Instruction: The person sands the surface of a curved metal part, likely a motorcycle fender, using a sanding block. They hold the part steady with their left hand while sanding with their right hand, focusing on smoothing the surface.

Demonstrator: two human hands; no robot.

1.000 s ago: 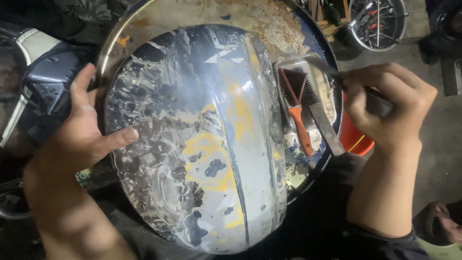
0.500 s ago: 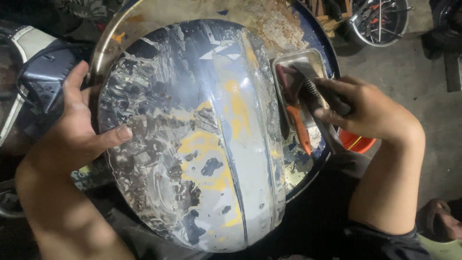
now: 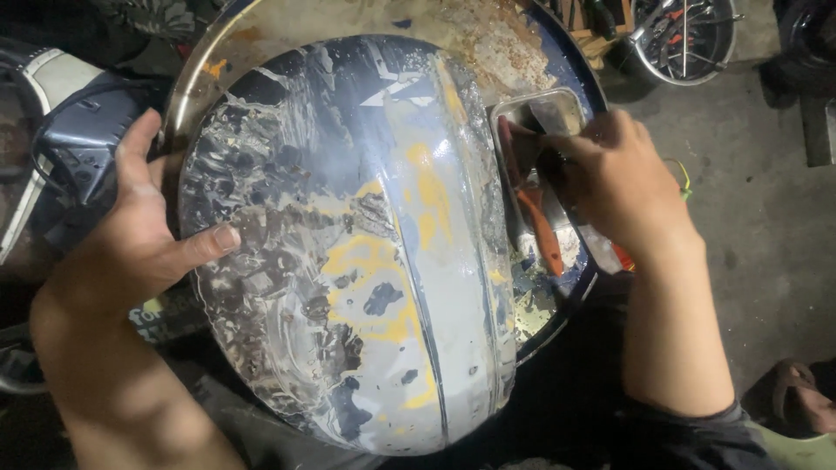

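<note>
The tank (image 3: 366, 252) fills the frame's centre, long axis running top to bottom. Left hand (image 3: 139, 235) lies spread on its left flank. Right hand (image 3: 610, 178), upper right, pinches a brush (image 3: 531, 209) in the tin (image 3: 557, 104).

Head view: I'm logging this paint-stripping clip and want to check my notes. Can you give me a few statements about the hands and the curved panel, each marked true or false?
1. The left hand lies flat on the curved panel, thumb out. True.
2. The panel's paint is even and glossy. False: it is patchy, with dark blue, grey and yellow showing.
3. The right hand is over the small metal tray at the panel's right edge. True.
4. The orange-handled tool is in the left hand. False: it lies in the tray by the right hand.
5. Both hands wear gloves. False: both are bare.
</note>
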